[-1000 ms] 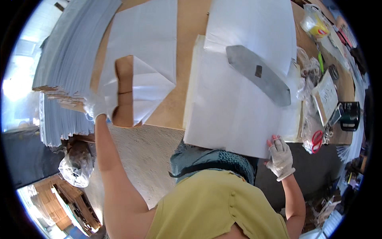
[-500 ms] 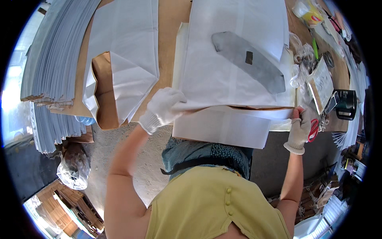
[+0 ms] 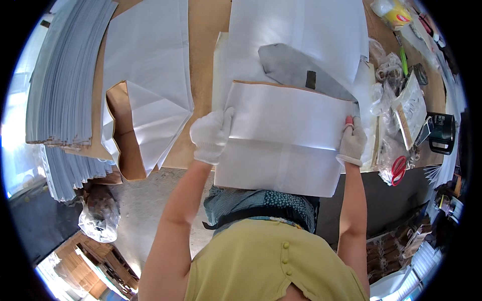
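A large white paper bag (image 3: 278, 163) with a brown inner layer lies in front of me, its near end hanging over the table edge. A crease crosses its middle. My left hand (image 3: 210, 131), in a white knit glove, grips its left edge. At the right edge my gloved right hand (image 3: 353, 138) is closed on the paper, with a reddish bare or wrapped fingertip showing. Beyond the brown-rimmed top edge lies a grey flat plate (image 3: 286, 62) with a dark rectangular patch, partly covered by the paper. More white bag paper (image 3: 321, 25) spreads underneath.
On the left, another white bag (image 3: 155, 110) lies with its brown mouth open, beside a tall stack of folded paper (image 3: 65, 75). To the right are red-handled scissors (image 3: 398, 169), crumpled clear plastic (image 3: 389, 67), a green tool (image 3: 403, 61) and a dark mug (image 3: 442, 133).
The near end of the bag has been spread upward, and its brown edge now lies over part of the grey plate. My right hand has moved inward, away from the red scissors.
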The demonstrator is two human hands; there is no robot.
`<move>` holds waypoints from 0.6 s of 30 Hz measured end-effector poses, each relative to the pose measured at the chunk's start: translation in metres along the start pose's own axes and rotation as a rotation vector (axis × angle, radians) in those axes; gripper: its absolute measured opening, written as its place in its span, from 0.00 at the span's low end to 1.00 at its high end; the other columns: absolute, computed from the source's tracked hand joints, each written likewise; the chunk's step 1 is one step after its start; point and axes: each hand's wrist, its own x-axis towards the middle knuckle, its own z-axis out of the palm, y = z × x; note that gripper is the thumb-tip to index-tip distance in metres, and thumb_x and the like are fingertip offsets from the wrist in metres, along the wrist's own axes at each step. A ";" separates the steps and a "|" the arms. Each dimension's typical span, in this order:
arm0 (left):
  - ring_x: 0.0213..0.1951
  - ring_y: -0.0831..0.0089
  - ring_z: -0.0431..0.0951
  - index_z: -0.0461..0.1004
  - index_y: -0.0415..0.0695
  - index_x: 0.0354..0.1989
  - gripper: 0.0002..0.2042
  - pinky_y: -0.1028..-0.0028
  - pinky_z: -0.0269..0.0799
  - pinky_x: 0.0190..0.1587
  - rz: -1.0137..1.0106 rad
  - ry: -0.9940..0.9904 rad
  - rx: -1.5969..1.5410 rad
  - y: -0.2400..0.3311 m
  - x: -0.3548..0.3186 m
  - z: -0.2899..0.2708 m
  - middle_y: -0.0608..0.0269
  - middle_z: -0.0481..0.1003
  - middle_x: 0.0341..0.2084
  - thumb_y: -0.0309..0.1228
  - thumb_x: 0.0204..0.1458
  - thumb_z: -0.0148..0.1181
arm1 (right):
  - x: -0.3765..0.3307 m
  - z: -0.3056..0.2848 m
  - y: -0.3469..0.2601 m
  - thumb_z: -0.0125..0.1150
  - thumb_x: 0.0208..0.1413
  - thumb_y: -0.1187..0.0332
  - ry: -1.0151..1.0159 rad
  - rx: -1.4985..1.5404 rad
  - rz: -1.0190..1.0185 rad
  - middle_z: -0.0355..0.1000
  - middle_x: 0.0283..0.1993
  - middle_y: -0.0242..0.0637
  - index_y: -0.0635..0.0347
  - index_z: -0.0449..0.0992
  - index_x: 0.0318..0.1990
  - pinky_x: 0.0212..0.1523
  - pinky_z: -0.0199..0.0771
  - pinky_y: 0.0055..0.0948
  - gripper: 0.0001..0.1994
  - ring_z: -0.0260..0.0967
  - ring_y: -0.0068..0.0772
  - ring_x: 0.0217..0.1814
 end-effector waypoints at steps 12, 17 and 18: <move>0.58 0.51 0.70 0.75 0.45 0.51 0.20 0.42 0.58 0.67 0.486 -0.038 -0.092 0.050 0.029 0.008 0.56 0.71 0.47 0.36 0.50 0.68 | 0.010 0.003 -0.003 0.57 0.68 0.64 -0.070 -0.301 -0.079 0.76 0.38 0.54 0.60 0.74 0.44 0.39 0.73 0.50 0.09 0.75 0.59 0.39; 0.49 0.55 0.71 0.74 0.45 0.42 0.16 0.44 0.61 0.60 0.374 -0.059 0.005 0.071 0.036 0.014 0.59 0.71 0.42 0.39 0.50 0.66 | -0.002 0.057 -0.045 0.65 0.57 0.62 0.272 -0.443 -0.597 0.72 0.60 0.46 0.54 0.73 0.62 0.63 0.71 0.52 0.25 0.70 0.53 0.62; 0.49 0.55 0.71 0.74 0.45 0.41 0.15 0.45 0.61 0.60 0.352 -0.053 0.035 0.080 0.041 0.016 0.59 0.72 0.42 0.40 0.50 0.65 | -0.014 0.082 -0.053 0.65 0.56 0.62 0.225 -0.316 -0.599 0.71 0.63 0.47 0.53 0.72 0.65 0.68 0.67 0.53 0.27 0.68 0.52 0.67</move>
